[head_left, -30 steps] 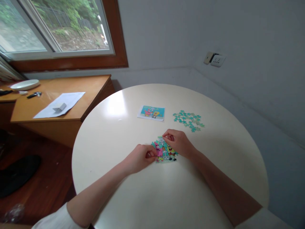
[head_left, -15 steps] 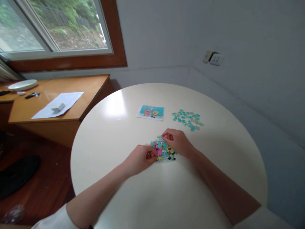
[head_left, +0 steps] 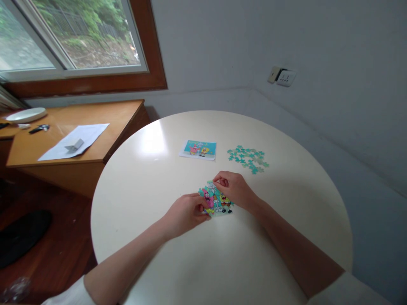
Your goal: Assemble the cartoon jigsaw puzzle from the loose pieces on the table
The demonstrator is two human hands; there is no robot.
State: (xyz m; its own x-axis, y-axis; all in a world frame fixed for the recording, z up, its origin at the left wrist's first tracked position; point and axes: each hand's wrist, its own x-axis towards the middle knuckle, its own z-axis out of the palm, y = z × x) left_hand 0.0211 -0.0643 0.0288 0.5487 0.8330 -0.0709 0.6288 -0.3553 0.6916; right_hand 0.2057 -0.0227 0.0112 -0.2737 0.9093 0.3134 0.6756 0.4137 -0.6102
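Observation:
A partly joined jigsaw puzzle [head_left: 217, 203] lies flat on the round white table, showing pink, pale blue-green and yellow cartoon figures on a teal ground. My left hand [head_left: 187, 214] holds the puzzle's left side, index finger over the pink figure and thumb at the lower edge. At the upper edge, my right hand [head_left: 233, 187] is closed in a pinch on a puzzle piece, mostly hidden by the fingertips. That hand also covers the puzzle's upper right part. Beyond it, several loose teal and pale green puzzle pieces [head_left: 249, 159] lie spread out.
A picture card [head_left: 200, 150] with similar cartoon figures lies farther back on the white table [head_left: 143, 186]. To the left stands a wooden desk [head_left: 116, 116] bearing a paper sheet [head_left: 92, 132], a small grey-white block [head_left: 74, 145] and a white dish [head_left: 27, 115]. Walls rise behind and right.
My left thumb and index finger have spread wider apart along the puzzle's left side. The right hand keeps its pinch at the upper edge. The whole view has shifted slightly.

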